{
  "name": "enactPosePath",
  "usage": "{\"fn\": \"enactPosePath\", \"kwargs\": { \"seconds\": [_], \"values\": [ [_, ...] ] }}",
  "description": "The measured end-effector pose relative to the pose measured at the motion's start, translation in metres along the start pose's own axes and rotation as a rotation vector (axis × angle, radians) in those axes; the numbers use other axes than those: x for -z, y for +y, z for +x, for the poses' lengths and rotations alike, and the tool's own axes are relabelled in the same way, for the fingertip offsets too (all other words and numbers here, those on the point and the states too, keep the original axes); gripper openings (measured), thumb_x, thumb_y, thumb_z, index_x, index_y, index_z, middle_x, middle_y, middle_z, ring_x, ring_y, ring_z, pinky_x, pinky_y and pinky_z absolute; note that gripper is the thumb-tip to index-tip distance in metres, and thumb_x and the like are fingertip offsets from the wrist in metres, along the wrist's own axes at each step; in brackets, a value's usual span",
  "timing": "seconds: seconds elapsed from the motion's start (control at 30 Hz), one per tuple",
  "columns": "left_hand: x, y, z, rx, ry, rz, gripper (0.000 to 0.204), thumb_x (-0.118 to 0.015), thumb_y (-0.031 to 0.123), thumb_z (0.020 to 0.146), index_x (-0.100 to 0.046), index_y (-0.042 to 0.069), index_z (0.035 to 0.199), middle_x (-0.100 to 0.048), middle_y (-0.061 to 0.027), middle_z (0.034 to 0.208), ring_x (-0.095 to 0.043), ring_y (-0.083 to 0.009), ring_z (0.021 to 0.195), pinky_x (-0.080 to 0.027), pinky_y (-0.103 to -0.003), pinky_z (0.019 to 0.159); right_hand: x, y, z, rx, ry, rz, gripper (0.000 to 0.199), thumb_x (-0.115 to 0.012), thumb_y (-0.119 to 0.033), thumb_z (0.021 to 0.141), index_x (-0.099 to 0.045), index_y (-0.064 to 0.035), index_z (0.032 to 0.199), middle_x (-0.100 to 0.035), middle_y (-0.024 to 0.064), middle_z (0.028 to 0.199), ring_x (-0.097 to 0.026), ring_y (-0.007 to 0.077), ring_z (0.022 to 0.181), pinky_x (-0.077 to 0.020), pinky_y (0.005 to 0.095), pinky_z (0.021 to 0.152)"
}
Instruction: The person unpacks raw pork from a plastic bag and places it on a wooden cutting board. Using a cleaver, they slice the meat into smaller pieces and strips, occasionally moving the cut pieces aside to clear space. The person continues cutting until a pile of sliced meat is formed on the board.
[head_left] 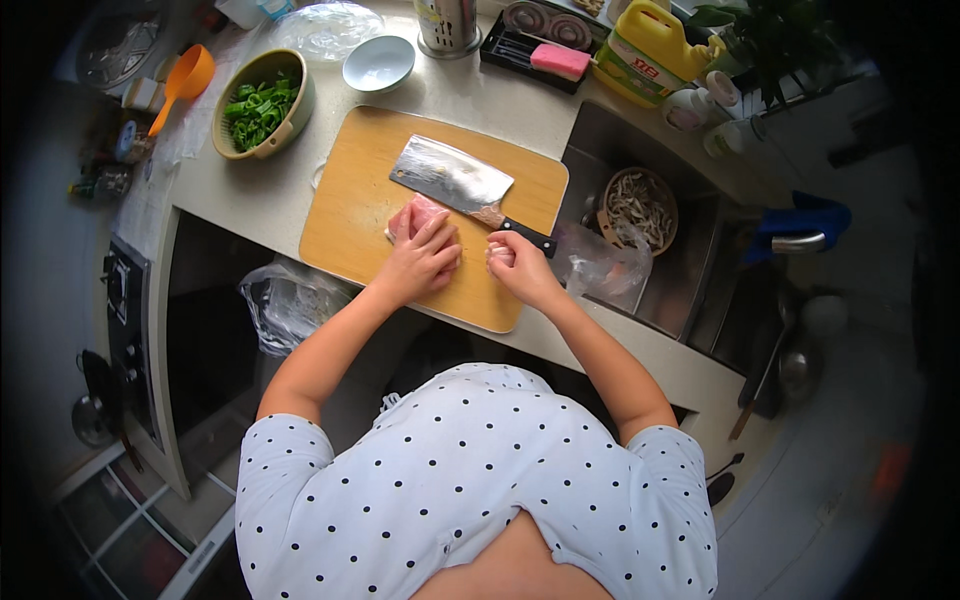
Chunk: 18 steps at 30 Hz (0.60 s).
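Observation:
A pink piece of raw meat (424, 211) sits on the wooden cutting board (350, 190). My left hand (420, 260) covers much of it, fingers pressed over its near side. A cleaver (455, 174) lies flat beyond the meat, its black handle pointing toward the right edge of the board. Just beside that handle is my right hand (520, 268), closed with the fingers curled in. Something pale shows at its fingertips, too small to make out. The handle appears free of its grip.
Left of the board stands a basket (221, 125) of cut green peppers, near a pale bowl (379, 64). On the right, the sink (690, 255) holds a bowl of sliced mushrooms (640, 205). A clear plastic bag (605, 262) drapes over the sink's edge. A yellow jug (650, 55) stands behind.

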<state>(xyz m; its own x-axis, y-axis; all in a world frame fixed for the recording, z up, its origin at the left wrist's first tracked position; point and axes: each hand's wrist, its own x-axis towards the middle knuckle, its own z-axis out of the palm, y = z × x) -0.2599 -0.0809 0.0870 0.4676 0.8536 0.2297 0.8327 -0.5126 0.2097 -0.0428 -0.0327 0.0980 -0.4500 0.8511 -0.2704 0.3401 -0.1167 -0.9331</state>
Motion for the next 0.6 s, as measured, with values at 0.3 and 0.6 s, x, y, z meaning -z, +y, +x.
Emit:
{"fn": "enactPosePath", "kwargs": {
  "seconds": [0.3,0.6],
  "values": [
    [0.031,-0.028,-0.002,-0.029,0.16,-0.148,0.025,-0.07,0.014,0.069,-0.061,0.008,0.091,-0.057,-0.0083,0.11,-0.047,-0.0283,0.119,-0.029,-0.058,0.101,-0.005,-0.032,-0.005,0.027,0.31,-0.223,0.015,-0.061,-0.01,0.085,-0.062,0.0049,0.086,-0.065,0.0141,0.082,-0.064,0.0216,0.072,-0.0514,0.0294,0.066],
    [0.008,0.05,0.019,0.455,0.042,-0.394,0.043,-0.069,0.009,0.074,-0.05,-0.001,0.111,-0.055,-0.0191,0.095,-0.054,-0.0373,0.093,-0.046,-0.042,0.08,0.014,-0.018,0.008,-0.187,0.14,0.368,0.017,-0.063,-0.014,0.085,-0.061,-0.0002,0.096,-0.065,0.0093,0.088,-0.063,0.0172,0.08,-0.0516,0.0293,0.07]
  ]
}}
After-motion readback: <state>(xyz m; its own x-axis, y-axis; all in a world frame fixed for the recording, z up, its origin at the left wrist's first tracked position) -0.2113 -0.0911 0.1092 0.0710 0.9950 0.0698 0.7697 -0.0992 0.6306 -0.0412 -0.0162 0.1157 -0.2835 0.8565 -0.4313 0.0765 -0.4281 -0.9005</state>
